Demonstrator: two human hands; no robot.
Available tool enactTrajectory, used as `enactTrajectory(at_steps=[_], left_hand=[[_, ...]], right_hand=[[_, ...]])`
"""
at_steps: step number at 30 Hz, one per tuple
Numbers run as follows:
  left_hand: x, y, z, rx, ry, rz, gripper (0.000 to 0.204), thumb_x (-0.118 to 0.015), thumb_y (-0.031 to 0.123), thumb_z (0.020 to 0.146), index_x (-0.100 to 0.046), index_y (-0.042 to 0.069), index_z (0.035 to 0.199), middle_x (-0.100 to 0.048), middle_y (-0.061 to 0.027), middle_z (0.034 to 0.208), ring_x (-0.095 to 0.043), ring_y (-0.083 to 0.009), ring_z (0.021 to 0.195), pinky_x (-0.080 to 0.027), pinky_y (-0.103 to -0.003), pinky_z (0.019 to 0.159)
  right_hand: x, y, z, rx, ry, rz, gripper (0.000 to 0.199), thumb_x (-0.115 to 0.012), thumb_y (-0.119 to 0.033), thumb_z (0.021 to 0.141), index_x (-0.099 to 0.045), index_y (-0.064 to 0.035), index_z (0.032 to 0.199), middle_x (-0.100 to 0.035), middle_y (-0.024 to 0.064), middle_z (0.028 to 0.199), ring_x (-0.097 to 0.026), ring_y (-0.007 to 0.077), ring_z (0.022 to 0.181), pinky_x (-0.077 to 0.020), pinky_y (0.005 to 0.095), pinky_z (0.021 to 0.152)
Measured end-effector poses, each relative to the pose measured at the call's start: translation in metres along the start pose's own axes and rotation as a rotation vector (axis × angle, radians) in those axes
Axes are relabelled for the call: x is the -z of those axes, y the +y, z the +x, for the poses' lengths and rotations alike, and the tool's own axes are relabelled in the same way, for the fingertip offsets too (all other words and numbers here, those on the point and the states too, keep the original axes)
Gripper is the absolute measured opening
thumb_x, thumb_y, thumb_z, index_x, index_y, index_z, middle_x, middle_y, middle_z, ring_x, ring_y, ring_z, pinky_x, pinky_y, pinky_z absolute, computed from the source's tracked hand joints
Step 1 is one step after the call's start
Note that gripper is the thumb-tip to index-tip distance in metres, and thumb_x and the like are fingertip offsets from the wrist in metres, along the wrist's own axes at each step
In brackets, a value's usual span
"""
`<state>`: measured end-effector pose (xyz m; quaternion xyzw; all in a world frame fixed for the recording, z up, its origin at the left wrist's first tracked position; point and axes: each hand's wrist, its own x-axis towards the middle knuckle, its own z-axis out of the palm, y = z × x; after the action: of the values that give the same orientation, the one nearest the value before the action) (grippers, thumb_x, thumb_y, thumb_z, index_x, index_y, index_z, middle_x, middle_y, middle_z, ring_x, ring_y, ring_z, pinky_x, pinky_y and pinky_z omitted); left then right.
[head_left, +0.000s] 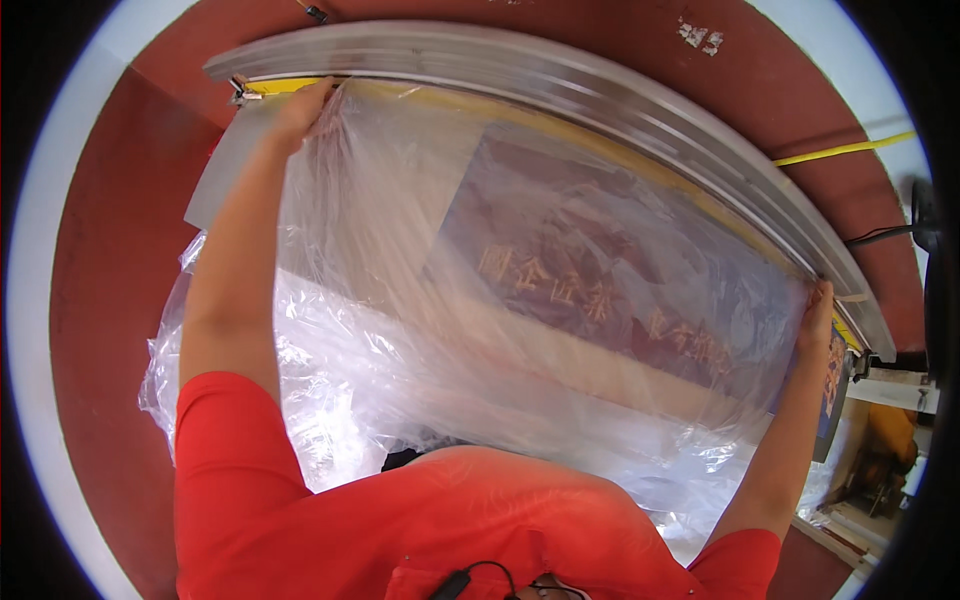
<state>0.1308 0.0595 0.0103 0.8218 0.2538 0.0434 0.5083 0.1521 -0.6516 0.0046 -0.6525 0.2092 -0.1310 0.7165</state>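
Both my arms reach far out and apart over a broad sheet of clear plastic film (350, 240). My left hand (306, 112) is closed on the film's far edge, beside a yellow strip (275, 88) at the far left. At the far right, my right hand (817, 312) is closed around the same edge; its fingertips are partly hidden. Creases fan out from my left hand. Under the film lies a pale board with a dark printed panel (590, 220) bearing gold lettering. A long silvery metal beam (560, 68) runs along the far edge.
Loose, shiny film (310, 370) bunches up near my body. Reddish-brown surface (110, 300) surrounds the work. A yellow cable (845, 151) and a black cord (880, 234) run at the right. Lower right are a colourful printed piece (832, 375) and assorted gear.
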Motion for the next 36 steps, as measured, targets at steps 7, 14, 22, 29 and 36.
enactTrajectory(at_steps=[7,14,22,29,36], left_hand=[[0.071,-0.011,-0.067,0.046,-0.385,0.438,0.033,-0.054,0.038,0.074,-0.054,0.006,0.081,-0.050,0.0011,0.071,-0.042,-0.0056,0.061,-0.033,-0.018,0.054],[0.133,-0.081,-0.116,0.058,-0.277,0.311,0.017,-0.054,0.027,0.076,-0.052,0.010,0.076,-0.043,0.0057,0.064,-0.038,-0.0047,0.056,-0.030,-0.018,0.050],[0.116,-0.012,-0.132,-0.195,0.085,0.321,0.026,-0.051,0.031,0.077,-0.055,0.007,0.086,-0.041,0.0043,0.059,-0.034,-0.0053,0.047,-0.027,-0.019,0.042],[0.037,0.118,-0.196,-0.396,-0.231,-0.010,0.032,-0.046,0.029,0.082,-0.049,0.003,0.101,-0.050,0.0004,0.079,-0.045,-0.0056,0.071,-0.037,-0.019,0.065],[-0.133,0.212,-0.263,-0.288,-0.622,-0.695,0.022,-0.038,0.018,0.084,-0.053,0.003,0.078,-0.056,-0.0057,0.067,-0.055,-0.0146,0.066,-0.047,-0.027,0.067]], right_hand=[[0.072,-0.025,0.018,0.272,-0.073,-0.538,0.025,-0.055,-0.028,0.077,-0.056,-0.0037,0.081,-0.054,0.0025,0.069,-0.050,0.0089,0.064,-0.0394,0.0219,0.058],[-0.034,-0.055,-0.125,0.730,-0.219,-0.913,0.034,-0.050,-0.031,0.080,-0.053,-0.0010,0.095,-0.055,0.0116,0.088,-0.052,0.0189,0.083,-0.0394,0.0265,0.072],[-0.058,0.071,-0.338,0.333,-1.634,-1.186,0.029,-0.054,-0.034,0.073,-0.057,-0.0072,0.083,-0.056,0.0151,0.073,-0.054,0.0296,0.071,-0.0425,0.0369,0.064],[0.187,-0.154,-0.194,0.232,-0.041,-1.128,0.028,-0.046,-0.026,0.080,-0.050,-0.0042,0.096,-0.055,0.0061,0.088,-0.049,0.0104,0.079,-0.0389,0.0260,0.071],[0.048,-0.097,-0.228,1.460,-0.137,-1.225,0.041,-0.055,-0.007,0.069,-0.046,-0.0053,0.109,-0.043,0.0142,0.115,-0.040,0.0249,0.108,-0.0274,0.0391,0.092]])
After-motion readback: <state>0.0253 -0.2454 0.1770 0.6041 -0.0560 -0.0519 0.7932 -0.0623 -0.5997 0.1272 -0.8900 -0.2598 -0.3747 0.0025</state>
